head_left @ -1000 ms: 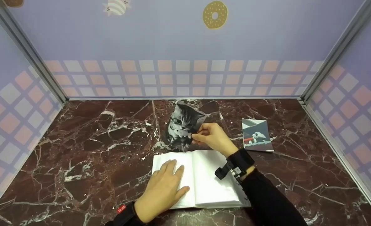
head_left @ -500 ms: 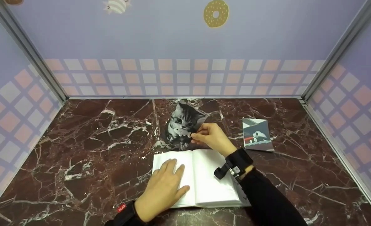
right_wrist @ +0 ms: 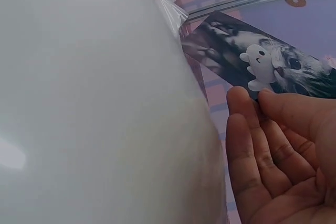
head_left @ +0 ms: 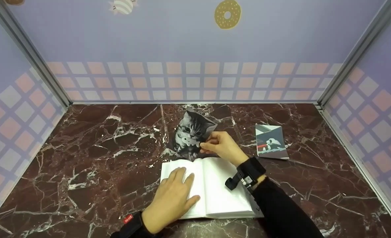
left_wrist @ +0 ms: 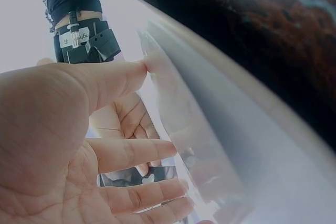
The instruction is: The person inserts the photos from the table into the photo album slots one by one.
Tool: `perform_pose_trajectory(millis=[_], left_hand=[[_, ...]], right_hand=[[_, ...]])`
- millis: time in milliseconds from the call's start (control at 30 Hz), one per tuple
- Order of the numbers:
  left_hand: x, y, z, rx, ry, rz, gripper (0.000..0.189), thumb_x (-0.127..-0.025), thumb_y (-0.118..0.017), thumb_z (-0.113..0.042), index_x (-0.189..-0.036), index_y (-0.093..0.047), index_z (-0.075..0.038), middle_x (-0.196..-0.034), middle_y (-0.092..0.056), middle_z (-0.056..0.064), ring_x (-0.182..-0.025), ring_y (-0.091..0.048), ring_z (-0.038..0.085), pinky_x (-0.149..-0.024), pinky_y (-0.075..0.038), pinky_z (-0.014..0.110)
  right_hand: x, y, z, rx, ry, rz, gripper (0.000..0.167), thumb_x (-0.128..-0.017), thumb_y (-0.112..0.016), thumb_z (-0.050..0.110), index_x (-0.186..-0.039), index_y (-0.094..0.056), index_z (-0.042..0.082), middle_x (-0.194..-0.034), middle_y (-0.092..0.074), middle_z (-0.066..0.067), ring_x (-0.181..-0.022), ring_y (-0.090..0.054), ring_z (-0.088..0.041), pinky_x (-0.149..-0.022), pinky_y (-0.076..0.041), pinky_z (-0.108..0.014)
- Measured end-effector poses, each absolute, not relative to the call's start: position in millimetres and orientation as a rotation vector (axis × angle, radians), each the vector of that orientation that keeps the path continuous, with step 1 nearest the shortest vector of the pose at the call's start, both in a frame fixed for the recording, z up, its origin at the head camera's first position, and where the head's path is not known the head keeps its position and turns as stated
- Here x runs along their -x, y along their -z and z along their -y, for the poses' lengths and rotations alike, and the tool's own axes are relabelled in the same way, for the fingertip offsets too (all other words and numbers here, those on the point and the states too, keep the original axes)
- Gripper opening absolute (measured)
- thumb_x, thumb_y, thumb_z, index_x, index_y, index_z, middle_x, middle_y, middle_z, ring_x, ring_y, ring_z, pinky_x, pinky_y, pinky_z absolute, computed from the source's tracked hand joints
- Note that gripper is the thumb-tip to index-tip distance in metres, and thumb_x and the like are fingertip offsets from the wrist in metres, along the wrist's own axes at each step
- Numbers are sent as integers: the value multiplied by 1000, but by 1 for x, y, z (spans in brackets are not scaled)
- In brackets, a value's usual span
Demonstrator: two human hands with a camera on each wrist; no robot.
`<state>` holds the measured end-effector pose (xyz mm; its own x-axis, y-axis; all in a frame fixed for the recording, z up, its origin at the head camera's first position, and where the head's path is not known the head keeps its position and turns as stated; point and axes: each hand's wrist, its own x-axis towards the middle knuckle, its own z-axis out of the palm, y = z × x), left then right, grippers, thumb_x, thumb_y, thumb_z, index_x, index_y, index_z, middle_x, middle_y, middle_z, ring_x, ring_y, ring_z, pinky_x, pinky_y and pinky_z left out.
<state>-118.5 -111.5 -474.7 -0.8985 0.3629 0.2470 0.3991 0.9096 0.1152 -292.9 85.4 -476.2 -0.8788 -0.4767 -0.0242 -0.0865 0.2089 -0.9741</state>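
Note:
A photo of a grey tabby kitten with a small white toy figure (head_left: 193, 124) is pinched at its edge between the thumb and fingers of my right hand (head_left: 226, 148). Its lower edge meets the top of an open photo album (head_left: 226, 191) with white pages and clear sleeves. In the right wrist view, the photo (right_wrist: 226, 43) stands beside the album's page, close to a loose bit of clear film (right_wrist: 170, 17). My left hand (head_left: 172, 200) lies on the left page, its fingers extended. The left wrist view shows those fingertips touching the clear sleeve (left_wrist: 189, 135).
A second picture card (head_left: 271, 142), blue-grey with white cartoon figures, lies on the dark red marbled table (head_left: 102, 185) to the right. Low purple walls with checks (head_left: 192, 79) enclose the back and both sides.
My right hand has brought the kitten photo slightly down and left, so its lower edge reaches the album's top edge. The left hand has stayed on the page.

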Motion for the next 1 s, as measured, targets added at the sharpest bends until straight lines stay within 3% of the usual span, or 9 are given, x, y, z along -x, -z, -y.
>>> perform_pose_trajectory(millis=[133, 333, 600, 767, 1000], left_hand=[[119, 475, 112, 571, 249, 2861, 64, -91, -81, -46, -138, -67, -3, -141, -61, 23, -131, -62, 37, -89, -63, 52], [120, 476, 112, 567, 275, 2878, 64, -92, -80, -46, -138, -67, -3, -141, -61, 24, -130, -62, 38, -88, -63, 53], [119, 474, 114, 555, 370, 2957, 64, -94, -79, -43, -142, -64, -3, -147, -58, 29, -134, -61, 44, -89, -63, 61], [120, 472, 114, 540, 437, 3038, 66, -97, -77, -42, -146, -61, -1, -157, -51, 34, -141, -56, 53, -94, -60, 67], [121, 472, 113, 525, 395, 3052, 65, -96, -77, -43, -144, -62, -3, -154, -57, 28, -137, -60, 48, -96, -60, 67]], right_hand=[[293, 479, -84, 540, 1696, -2173, 12, -100, -73, 4, -96, -64, -3, -104, -79, -29, -89, -82, -30, -86, -68, -37], [293, 481, -84, 517, 1668, -2167, 11, -100, -74, 5, -96, -65, -1, -102, -81, -23, -81, -81, -16, -83, -68, -33], [295, 481, -84, 527, 1668, -2258, 12, -100, -74, 4, -94, -65, -2, -99, -81, -24, -85, -82, -25, -84, -68, -37], [296, 482, -86, 508, 1698, -2244, 12, -99, -74, 4, -97, -65, -4, -100, -81, -25, -84, -81, -20, -86, -68, -39], [296, 483, -85, 493, 1712, -2219, 12, -99, -73, 3, -99, -65, -6, -101, -80, -25, -83, -80, -17, -86, -68, -37]])
